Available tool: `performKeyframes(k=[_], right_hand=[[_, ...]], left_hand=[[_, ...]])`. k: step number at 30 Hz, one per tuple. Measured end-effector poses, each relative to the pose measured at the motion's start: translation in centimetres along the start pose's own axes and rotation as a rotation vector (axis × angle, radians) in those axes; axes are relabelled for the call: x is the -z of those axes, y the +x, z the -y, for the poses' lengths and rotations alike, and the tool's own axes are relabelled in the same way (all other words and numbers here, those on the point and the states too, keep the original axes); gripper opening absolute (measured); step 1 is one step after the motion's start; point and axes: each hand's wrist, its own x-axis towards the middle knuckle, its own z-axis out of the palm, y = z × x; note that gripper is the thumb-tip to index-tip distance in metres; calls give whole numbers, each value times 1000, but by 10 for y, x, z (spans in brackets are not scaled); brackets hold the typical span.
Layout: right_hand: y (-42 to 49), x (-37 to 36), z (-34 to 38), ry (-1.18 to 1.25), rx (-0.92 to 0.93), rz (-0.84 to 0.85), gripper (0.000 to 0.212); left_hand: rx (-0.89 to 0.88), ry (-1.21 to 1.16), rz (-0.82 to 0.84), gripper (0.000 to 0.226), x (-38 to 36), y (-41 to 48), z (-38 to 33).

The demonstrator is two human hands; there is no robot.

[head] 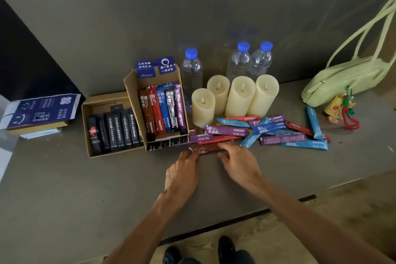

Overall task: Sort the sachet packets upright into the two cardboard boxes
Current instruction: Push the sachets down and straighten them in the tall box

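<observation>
Brown sachet (206, 149), left hand (182, 174) pinching one end, right hand (240, 162) pinching the other

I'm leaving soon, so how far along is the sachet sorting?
Done: black sachets stand in the low box, coloured sachets in the taller box. In hand: left hand and right hand pinch a brown sachet. Remaining: the loose pile on the table.

Counts:
- cardboard boxes (131, 92): 2, left of grip
- water bottles (191, 70): 3, beyond grip
- candles (203, 107): 4, beyond grip
- handbag (342, 77): 1, far right
- brown sachet (209, 149): 1, in grip
- loose sachets (282, 138): overlapping, uncountable
</observation>
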Motion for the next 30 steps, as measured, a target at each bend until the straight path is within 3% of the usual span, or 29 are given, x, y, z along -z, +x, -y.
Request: performKeyframes(k=[8,12,15,21,23,27,30], right_hand=[[4,6,-8,-53,24,-3,17],[14,11,-7,-161,36,110,6],[19,12,-4,-192,65,181,12],[10,4,-4,-79,35,239,24],[11,3,-2,-21,34,238,17],[11,11,18,197,90,160,9],[13,18,42,343,126,151,6]], left_hand=[[5,-21,26,43,3,-16,12],[-9,-27,41,42,3,-20,15],[4,-96,22,39,2,-20,19],[37,-309,-122,28,11,-24,27],[98,-384,-195,18,14,-23,30],[307,-732,-248,10,33,-17,27],[260,-952,-294,9,57,-10,19]])
